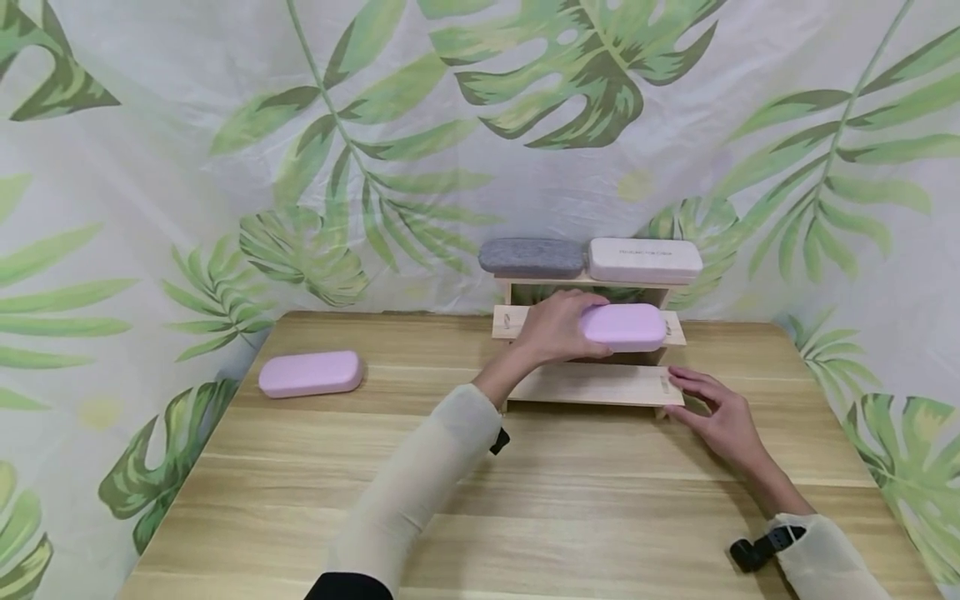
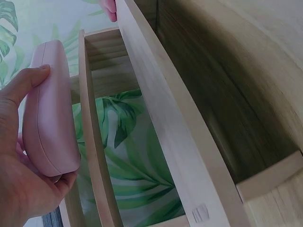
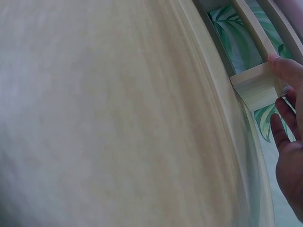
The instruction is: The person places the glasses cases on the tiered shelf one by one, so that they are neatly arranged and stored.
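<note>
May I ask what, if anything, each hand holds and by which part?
The left hand grips a pink glasses case by its left end; the right hand grips the wooden rack's bottom step by its right end.

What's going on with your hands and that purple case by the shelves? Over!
Left hand gripping purple case near middle shelf. Right hand holding bottom shelf by its right end. Nothing visible in the way.

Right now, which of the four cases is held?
The pink case in the left hand, by the middle shelf; the other pink case lies on the table; the gray case and white case sit on the top shelf.
</note>
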Action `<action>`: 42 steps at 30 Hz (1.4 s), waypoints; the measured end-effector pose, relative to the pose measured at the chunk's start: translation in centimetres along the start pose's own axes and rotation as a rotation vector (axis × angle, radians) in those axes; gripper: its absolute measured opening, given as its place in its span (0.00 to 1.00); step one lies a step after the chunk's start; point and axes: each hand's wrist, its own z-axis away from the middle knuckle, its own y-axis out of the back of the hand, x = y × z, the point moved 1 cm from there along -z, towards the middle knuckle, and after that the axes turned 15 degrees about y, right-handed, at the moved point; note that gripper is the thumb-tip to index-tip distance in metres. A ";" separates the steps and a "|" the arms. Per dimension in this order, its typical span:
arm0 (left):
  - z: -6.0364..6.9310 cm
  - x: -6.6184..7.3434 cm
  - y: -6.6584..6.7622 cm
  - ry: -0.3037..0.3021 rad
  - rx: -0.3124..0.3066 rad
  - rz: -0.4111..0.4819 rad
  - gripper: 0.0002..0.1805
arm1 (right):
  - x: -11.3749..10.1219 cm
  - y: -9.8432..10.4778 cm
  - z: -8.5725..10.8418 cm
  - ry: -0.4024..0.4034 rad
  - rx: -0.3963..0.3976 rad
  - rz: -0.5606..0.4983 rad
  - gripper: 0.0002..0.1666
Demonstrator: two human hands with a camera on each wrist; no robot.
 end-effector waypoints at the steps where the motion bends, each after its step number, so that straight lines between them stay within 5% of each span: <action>1: -0.1 0.1 -0.1 0.000 -0.001 0.002 0.41 | 0.1 0.0 0.0 0.000 -0.001 0.002 0.29; 19: -1.5 1.3 -2.2 0.011 -0.016 -0.013 0.41 | 0.3 0.1 0.2 0.010 -0.008 -0.008 0.29; 42: -2.9 3.0 -2.9 0.010 -0.027 -0.068 0.43 | 0.3 0.2 0.1 0.022 -0.011 -0.023 0.30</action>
